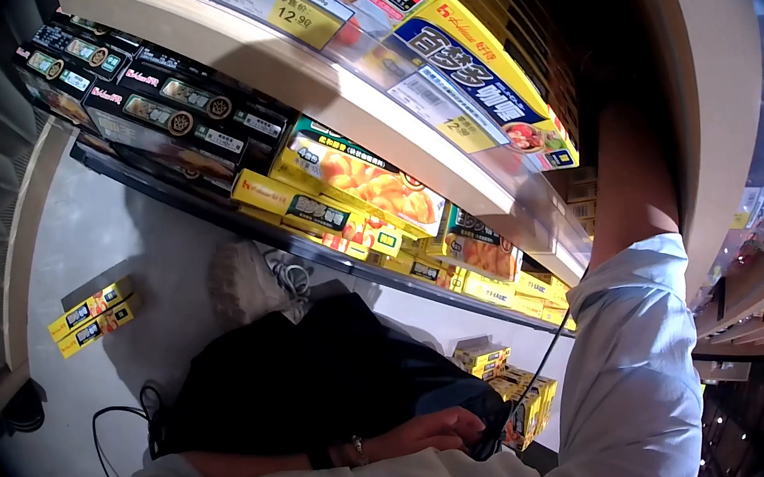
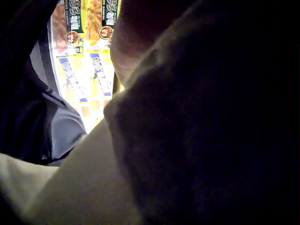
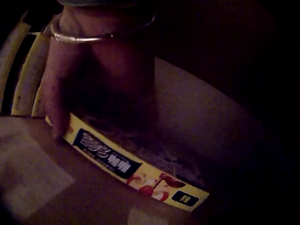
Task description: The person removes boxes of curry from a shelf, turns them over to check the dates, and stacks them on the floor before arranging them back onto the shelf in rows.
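My right hand [image 3: 101, 77] grips a yellow curry box [image 3: 140, 173] in the dark right wrist view. The thumb lies at the box's left end, and the other fingers are lost in shadow. In the head view, the right forearm [image 1: 632, 191] reaches up into a dark shelf, where the hand cannot be made out. Low in the head view, my left hand [image 1: 436, 432] rests over the dark trousers [image 1: 313, 373], its fingers loosely bent and holding nothing. The left wrist view is mostly covered by dark cloth.
Yellow curry boxes [image 1: 475, 67] stand on the upper shelf behind price tags. Below are black boxes [image 1: 182, 110] and more yellow boxes [image 1: 355, 179]. Two boxes [image 1: 91, 318] lie on the floor at left; a stack [image 1: 529, 402] stands by the legs. A black cable [image 1: 100, 440] trails nearby.
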A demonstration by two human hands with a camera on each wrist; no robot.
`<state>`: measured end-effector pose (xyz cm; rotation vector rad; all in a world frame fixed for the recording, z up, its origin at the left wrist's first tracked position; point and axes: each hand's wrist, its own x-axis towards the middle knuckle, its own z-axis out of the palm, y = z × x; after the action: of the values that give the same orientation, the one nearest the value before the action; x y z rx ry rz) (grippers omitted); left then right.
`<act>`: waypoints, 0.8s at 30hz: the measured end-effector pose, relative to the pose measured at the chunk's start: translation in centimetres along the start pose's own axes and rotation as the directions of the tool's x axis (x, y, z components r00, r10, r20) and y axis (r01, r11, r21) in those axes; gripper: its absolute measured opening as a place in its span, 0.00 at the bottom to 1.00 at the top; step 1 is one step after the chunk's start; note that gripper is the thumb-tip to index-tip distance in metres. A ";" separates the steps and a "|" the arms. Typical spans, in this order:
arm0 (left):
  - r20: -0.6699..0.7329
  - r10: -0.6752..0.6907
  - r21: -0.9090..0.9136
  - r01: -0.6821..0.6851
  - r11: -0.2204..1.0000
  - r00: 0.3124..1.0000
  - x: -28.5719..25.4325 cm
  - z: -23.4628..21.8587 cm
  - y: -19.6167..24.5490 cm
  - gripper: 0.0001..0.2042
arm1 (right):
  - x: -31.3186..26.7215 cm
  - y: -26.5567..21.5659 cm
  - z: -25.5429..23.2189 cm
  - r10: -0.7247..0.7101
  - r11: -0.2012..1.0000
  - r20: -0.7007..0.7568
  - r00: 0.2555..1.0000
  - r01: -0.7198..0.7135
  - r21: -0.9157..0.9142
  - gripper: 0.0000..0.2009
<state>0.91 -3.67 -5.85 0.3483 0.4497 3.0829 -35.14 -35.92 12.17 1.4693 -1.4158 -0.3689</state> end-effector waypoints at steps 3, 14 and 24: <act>0.009 -0.065 0.174 0.063 0.983 0.998 0.1 0.4 0.8 0.18 | 0.0 0.4 -1.4 -0.021 1.000 0.001 1.000 0.021 -0.021 0.16; 0.153 -0.122 0.662 -0.010 0.749 0.981 0.1 0.6 -2.3 0.19 | -4.8 -1.6 -4.7 0.245 0.931 0.222 0.944 -0.293 0.218 0.24; -0.023 -0.343 0.945 0.132 0.299 0.939 0.0 -0.2 -2.0 0.28 | -9.8 -6.3 -20.5 0.517 0.699 0.384 0.765 -0.637 0.326 0.40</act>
<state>0.80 -1.83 -6.55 0.4739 2.0556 2.0548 -18.07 -19.69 11.98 1.2345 -2.2079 0.1929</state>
